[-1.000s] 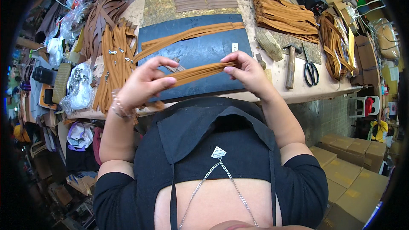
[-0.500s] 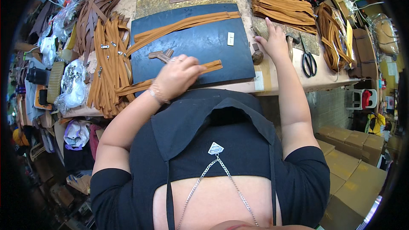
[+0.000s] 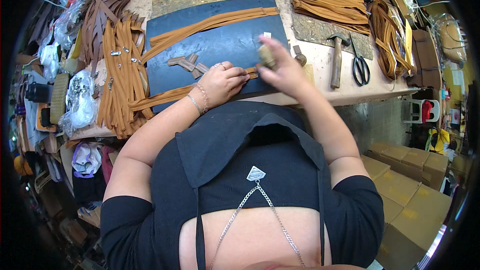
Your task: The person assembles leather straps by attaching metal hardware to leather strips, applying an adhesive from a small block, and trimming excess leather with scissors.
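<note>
My left hand (image 3: 223, 84) rests near the front edge of a dark board (image 3: 220, 37), fingers together and pressing on a tan zipper strip (image 3: 167, 97). The strip's end shows past my fingertips. My right hand (image 3: 289, 72), blurred by motion, grips a yellowish-beige lump (image 3: 267, 56) just above the board. The lump's exact kind is unclear. Next to my left hand lie several short dark-brown leather pieces (image 3: 184, 63). More tan strips (image 3: 212, 20) run across the back of the board.
A hammer (image 3: 336, 62) and black-handled scissors (image 3: 361, 70) lie at the right. Behind them is a stack of tan strips (image 3: 327, 2), with a coiled bundle (image 3: 387, 42) further right. Tan zippers with metal sliders (image 3: 122, 75) hang over the table's left edge.
My right hand has picked up the beige lump from beside the hammer and swung left over the board. My left hand has shifted slightly right and settled on the strip.
</note>
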The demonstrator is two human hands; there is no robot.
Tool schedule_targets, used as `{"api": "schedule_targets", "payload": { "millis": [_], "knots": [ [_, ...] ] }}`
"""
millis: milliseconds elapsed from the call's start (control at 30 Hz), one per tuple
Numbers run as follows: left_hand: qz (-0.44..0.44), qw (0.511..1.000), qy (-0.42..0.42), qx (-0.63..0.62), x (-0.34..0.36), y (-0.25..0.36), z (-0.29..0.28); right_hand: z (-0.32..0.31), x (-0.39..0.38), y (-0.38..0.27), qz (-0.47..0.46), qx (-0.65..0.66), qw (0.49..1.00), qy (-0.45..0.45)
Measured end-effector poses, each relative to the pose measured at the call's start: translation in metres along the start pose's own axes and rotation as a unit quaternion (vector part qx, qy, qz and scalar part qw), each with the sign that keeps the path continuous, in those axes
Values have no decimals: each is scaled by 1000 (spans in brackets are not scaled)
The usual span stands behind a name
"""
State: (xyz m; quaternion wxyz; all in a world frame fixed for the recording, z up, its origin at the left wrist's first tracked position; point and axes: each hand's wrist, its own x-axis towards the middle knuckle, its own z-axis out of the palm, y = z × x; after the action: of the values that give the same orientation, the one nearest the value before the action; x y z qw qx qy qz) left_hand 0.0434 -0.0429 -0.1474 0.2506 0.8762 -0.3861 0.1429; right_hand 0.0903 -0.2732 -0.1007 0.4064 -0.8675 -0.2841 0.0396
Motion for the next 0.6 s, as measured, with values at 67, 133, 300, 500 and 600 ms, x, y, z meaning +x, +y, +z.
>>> {"api": "schedule_targets", "payload": {
  "millis": [67, 133, 300, 500, 600],
  "knots": [
    [-12, 1000, -19, 8, 0, 2, -4, 15, 0, -13, 25, -104, 992, -59],
    [-26, 999, -37, 18, -2, 3, -4, 15, -5, -13, 18, -137, 989, -56],
    [-19, 1000, -6, -18, -2, 1, 0, -11, -7, 5, 83, -215, 972, -37],
    [-26, 999, -23, -8, -1, 1, -3, 24, -2, -14, 32, -156, 987, -36],
    [-26, 1000, -9, -1, -1, 3, -3, 13, -5, -9, 51, -163, 985, -38]
  ]
}}
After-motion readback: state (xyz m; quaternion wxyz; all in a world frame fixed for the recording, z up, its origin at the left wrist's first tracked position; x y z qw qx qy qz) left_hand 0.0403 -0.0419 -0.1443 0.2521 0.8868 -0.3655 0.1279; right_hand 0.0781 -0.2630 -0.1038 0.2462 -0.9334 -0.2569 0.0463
